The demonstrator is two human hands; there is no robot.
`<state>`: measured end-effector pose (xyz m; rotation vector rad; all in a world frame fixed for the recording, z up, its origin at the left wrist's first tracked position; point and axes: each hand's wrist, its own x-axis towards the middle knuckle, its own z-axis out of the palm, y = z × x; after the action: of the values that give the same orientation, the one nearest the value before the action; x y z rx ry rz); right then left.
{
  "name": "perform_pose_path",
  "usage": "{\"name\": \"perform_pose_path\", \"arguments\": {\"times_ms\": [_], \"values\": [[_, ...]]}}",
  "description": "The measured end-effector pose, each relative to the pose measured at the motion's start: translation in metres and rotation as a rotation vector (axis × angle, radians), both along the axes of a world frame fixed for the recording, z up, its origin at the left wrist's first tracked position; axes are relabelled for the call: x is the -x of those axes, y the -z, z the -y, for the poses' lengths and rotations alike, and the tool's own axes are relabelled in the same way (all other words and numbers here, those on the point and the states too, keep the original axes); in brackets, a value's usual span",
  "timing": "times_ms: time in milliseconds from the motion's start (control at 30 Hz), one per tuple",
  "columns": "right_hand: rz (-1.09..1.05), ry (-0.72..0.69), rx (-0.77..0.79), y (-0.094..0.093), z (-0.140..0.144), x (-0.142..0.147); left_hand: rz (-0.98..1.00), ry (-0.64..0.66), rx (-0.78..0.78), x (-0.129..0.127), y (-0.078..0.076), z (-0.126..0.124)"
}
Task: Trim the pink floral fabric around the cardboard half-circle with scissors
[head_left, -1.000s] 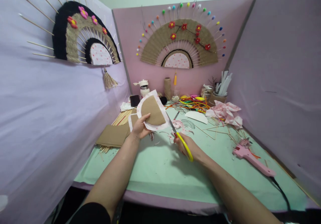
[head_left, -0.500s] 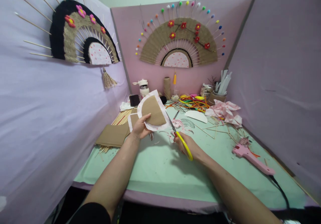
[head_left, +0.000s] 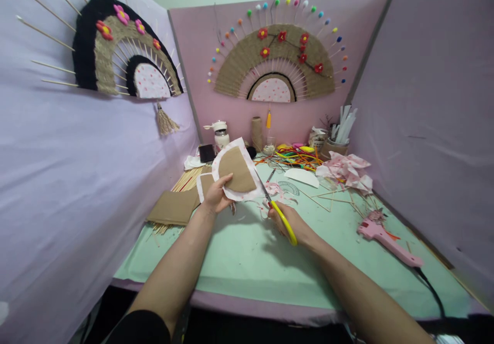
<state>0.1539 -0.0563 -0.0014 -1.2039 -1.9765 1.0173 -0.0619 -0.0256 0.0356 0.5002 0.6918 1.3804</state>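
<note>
My left hand grips a half-round brown cardboard piece by its lower left edge, thumb on top. Pink-dotted white paper backs the cardboard and sticks out around it as a border. My right hand is closed on yellow-handled scissors, whose blades point up and left at the paper's right edge. Whether the blades are apart or together I cannot tell. Below and behind the held piece, another paper-edged cardboard piece lies partly covered on the table.
Brown cardboard rests on thin sticks at the left. A pink glue gun with a black cord lies at the right. Crumpled pink paper, a white half-round and a protractor lie farther back. A decorated fan hangs on the back wall.
The camera view has shifted very slightly. Both hands, the held cardboard and the scissors stay nearly where they were.
</note>
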Motion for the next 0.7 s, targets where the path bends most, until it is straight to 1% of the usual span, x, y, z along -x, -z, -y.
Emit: {"name": "perform_pose_path", "arguments": {"times_ms": [133,400,567,700], "values": [[0.006,0.020,0.016,-0.0020,-0.0004,0.0004,0.004,-0.015,0.022,-0.0007,-0.0011,0.0000],[0.003,0.029,0.048,-0.0039,0.0022,0.0010,0.002,-0.017,0.013,-0.0009,-0.0006,-0.0001],[0.011,0.018,0.023,-0.0007,0.0002,0.0005,0.007,-0.018,0.026,-0.0029,-0.0028,0.0007],[-0.006,-0.026,-0.010,0.0018,-0.0005,-0.0011,0.008,-0.015,0.030,-0.0037,-0.0038,0.0012]]}}
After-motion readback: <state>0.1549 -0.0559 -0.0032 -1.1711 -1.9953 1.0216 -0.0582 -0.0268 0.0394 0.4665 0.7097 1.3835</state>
